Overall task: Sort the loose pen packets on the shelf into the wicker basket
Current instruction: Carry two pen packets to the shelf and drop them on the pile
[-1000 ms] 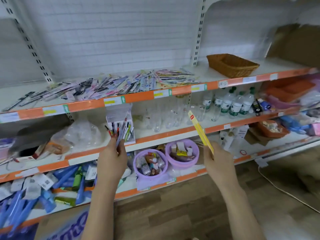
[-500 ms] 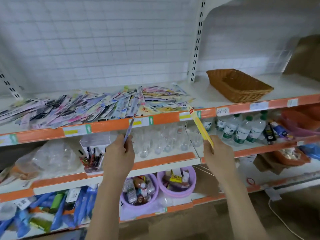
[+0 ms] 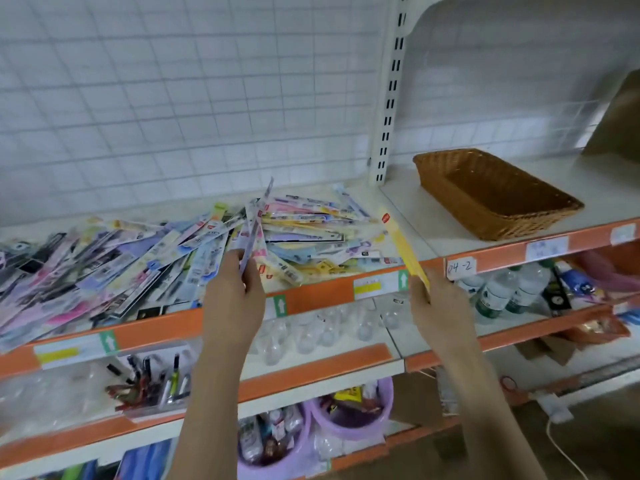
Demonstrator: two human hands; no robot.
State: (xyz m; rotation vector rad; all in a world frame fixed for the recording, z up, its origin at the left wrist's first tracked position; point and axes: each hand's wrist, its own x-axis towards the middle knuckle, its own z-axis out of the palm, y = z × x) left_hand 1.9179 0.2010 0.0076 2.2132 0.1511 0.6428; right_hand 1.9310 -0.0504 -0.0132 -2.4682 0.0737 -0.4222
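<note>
A heap of loose pen packets (image 3: 166, 251) covers the left part of the top shelf (image 3: 408, 220). My left hand (image 3: 235, 296) grips a thin purple and pink pen packet (image 3: 254, 226) that stands upright over the heap's right end. My right hand (image 3: 438, 306) holds a long yellow pen packet (image 3: 403, 245), tilted up to the left in front of the shelf edge. The brown wicker basket (image 3: 491, 194) stands on the top shelf to the right, past the white upright post, with nothing visible inside.
Orange price strips (image 3: 311, 296) edge each shelf. Clear plastic cups (image 3: 329, 330) and water bottles (image 3: 498, 289) fill the shelf below. A clear box of pens (image 3: 152, 382) sits lower left, two purple tubs (image 3: 311, 431) beneath. A brown cardboard piece (image 3: 620, 123) leans at the far right.
Both hands have risen from the lower shelves to the top shelf's edge with their packets, and the view has moved closer to the heap and basket.
</note>
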